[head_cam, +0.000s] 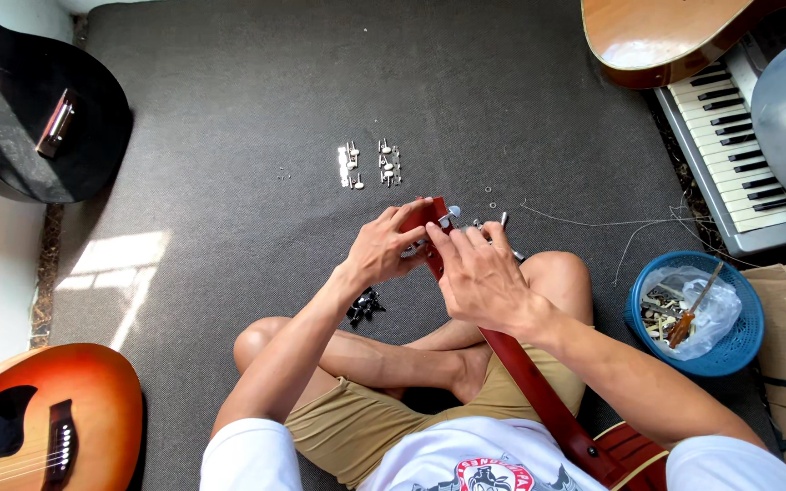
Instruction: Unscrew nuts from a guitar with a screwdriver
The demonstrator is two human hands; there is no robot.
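I sit cross-legged on a dark grey carpet (pixel 320 82) with a red guitar neck (pixel 539 391) running up from my lap. My left hand (pixel 384 245) grips the red headstock (pixel 436 211) from the left side. Over the headstock and upper neck lies my right hand (pixel 479 277), fingers pinched at a silver tuning peg (pixel 452 215) on its right edge. More silver tuning machines (pixel 370 165) lie in two small rows on the carpet just beyond the headstock. A small dark cluster of parts (pixel 366 305) sits beside my left knee.
A black guitar (pixel 38 118) lies at the far left, a sunburst guitar (pixel 47 418) at the near left. A wooden guitar body (pixel 666 36) rests over a keyboard (pixel 730 145) at the top right. A blue basket (pixel 698 314) holds a screwdriver and a plastic bag. Loose strings (pixel 611 223) trail on the carpet.
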